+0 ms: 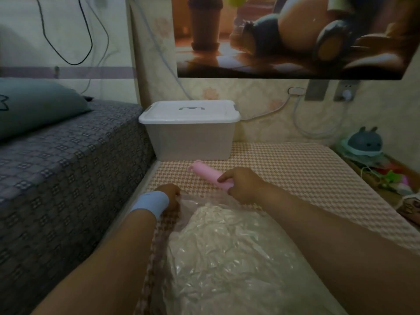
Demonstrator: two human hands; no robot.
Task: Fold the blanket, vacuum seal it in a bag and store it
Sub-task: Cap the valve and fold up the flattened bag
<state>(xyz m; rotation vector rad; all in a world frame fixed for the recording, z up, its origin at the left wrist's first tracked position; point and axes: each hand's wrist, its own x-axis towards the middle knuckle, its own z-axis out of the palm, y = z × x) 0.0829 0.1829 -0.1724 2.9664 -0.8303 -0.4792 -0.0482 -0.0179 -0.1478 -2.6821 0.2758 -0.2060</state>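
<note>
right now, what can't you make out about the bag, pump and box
Head view:
left hand: fingers behind its wrist and the bag; grip unclear
bag near end: cut off by bottom edge
pink pump near end: under right hand
storage box contents: frosted walls, lid on

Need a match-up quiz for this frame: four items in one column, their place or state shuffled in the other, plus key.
Things:
1. storage box
2. pink pump
3. vacuum bag
4. pillow

Place or state:
A. gripped by the right hand
B. lying on the dark patterned bed, at left
C. lid on, by the wall
D. crinkled round the white blanket

Pairs: 1-C, 2-A, 3-D, 4-B.
</note>
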